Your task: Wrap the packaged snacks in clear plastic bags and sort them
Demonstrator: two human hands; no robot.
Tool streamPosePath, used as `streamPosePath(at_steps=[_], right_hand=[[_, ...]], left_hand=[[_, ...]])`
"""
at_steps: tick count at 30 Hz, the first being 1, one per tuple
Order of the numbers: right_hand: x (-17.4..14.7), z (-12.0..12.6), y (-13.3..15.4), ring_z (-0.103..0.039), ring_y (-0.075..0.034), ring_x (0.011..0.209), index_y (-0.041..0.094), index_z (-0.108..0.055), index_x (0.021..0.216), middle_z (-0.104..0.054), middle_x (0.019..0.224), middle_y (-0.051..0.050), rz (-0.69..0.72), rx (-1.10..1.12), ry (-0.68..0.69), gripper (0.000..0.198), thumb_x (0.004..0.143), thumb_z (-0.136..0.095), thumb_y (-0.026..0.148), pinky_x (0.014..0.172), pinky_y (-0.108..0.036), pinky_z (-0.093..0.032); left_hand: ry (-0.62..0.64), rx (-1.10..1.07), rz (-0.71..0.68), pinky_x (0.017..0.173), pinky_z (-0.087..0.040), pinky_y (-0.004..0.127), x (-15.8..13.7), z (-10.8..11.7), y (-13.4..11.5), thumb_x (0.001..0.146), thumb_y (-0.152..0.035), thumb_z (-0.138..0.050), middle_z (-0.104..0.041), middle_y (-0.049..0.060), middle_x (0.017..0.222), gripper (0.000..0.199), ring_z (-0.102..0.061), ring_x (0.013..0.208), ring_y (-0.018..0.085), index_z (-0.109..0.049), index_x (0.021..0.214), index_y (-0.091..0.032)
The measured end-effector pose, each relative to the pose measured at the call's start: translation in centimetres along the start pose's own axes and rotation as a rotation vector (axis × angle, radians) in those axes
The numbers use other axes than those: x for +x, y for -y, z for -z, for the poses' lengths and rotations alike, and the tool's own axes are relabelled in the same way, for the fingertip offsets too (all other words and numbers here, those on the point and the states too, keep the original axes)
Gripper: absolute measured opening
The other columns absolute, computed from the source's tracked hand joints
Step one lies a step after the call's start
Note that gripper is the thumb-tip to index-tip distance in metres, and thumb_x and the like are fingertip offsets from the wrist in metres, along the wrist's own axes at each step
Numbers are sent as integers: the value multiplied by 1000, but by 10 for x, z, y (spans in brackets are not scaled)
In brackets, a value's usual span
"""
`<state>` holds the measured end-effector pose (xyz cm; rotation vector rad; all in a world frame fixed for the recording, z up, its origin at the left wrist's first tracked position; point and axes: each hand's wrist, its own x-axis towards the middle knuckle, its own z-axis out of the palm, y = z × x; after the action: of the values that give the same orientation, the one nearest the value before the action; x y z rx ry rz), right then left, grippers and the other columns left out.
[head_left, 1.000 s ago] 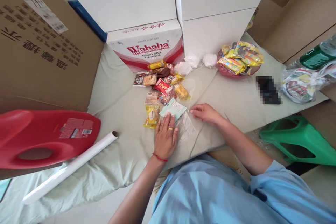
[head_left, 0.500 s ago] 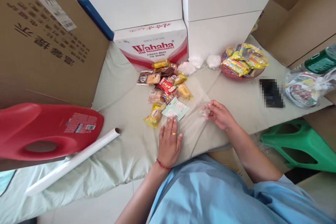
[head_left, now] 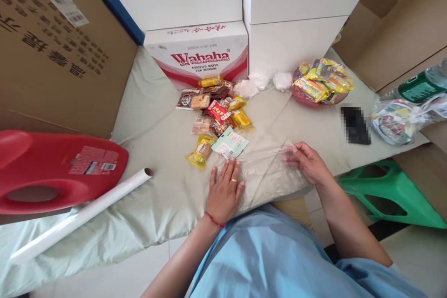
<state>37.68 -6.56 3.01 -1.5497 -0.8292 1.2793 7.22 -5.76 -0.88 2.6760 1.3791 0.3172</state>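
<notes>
A clear plastic bag (head_left: 267,172) lies flattened on the cloth-covered table in front of me. My left hand (head_left: 224,186) rests flat on the bag's left side, fingers spread, just below a pale green snack packet (head_left: 231,143). The fingers of my right hand (head_left: 307,163) pinch the bag's far right corner. Beyond the packet is a pile of wrapped snacks, with a red packet (head_left: 218,111) in the middle and a yellow-wrapped cake (head_left: 201,150) nearest my left hand.
A Wahaba-like printed carton (head_left: 202,53) stands behind the snacks. To the right are a red bowl (head_left: 316,102) of yellow packets, a blurred black object (head_left: 356,125) and a green stool (head_left: 394,191). On the left lie a red jug (head_left: 63,172) and a white roll (head_left: 82,216).
My right hand has moved right and slightly toward me, drawing the bag's edge out straighter and flatter. The left hand stays flat near the green packet; the view has shifted slightly.
</notes>
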Motion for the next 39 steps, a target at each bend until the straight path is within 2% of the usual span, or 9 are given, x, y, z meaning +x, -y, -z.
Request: streamPosePath(at_steps=[5,12,15,19,23,26,30,35,39], right_hand=[[0,17,-16,-50,-15,47,26,-55,90,-60,64,3,-21,-268,-123,39,83,-65,63,45,-29,-40],[20,51,17,-66,-25,79,22,-68,95,-72,94,-11,301,-866,-343,28,89,-59,48,75,-40,-52],[35,-5,55,-66,-24,87,23,-70,102,-72,101,-10,548,-833,-114,23,97,-54,39,81,-39,-52],[63,-129,66,-61,-28,107,20,-72,103,-72,105,-12,912,-912,391,23,99,-50,20,96,-43,-48],[87,-231,40,-43,-31,140,19,-70,115,-69,123,-12,1181,-1034,585,26,99,-51,11,120,-55,-27],[96,-262,35,-45,-28,139,19,-70,113,-72,113,-9,1178,-1084,626,26,100,-50,10,124,-55,-20],[92,-227,61,-54,-26,127,20,-68,119,-69,117,-11,1041,-783,463,25,103,-49,22,118,-47,-33],[72,-108,90,-63,-18,87,23,-62,114,-68,97,-2,563,-367,307,34,101,-54,53,79,-30,-51],[47,-45,70,-63,-21,91,24,-64,99,-67,96,-5,694,-652,30,21,99,-61,44,84,-35,-52]], left_hand=[[16,7,32,128,-9,57,-2,3,-2,106,-38,-39,-38,13,165,57,-35,154,28,-39,159,-17],[94,-64,22,129,-1,59,0,5,-4,107,-44,-37,-38,12,166,59,-34,155,26,-37,160,-20],[90,-71,7,129,-1,60,0,5,-3,106,-48,-38,-37,13,166,62,-33,155,27,-35,161,-20],[89,-70,2,128,-4,61,-1,5,-1,106,-48,-39,-43,14,163,61,-36,154,28,-37,160,-21],[89,-73,30,128,-9,62,-1,3,-1,105,-46,-42,-58,15,151,53,-47,147,30,-53,151,-20],[97,-68,41,128,-10,63,0,3,-1,105,-46,-43,-63,16,146,51,-50,143,32,-60,144,-19],[90,-91,34,129,-7,61,1,6,-2,106,-45,-41,-54,15,155,53,-44,148,30,-51,152,-20],[76,-141,22,129,-5,58,1,10,-1,106,-43,-39,-41,11,164,56,-37,153,27,-41,159,-23],[46,-163,24,129,-4,60,2,8,-1,106,-42,-41,-42,12,164,55,-39,152,29,-43,158,-23]])
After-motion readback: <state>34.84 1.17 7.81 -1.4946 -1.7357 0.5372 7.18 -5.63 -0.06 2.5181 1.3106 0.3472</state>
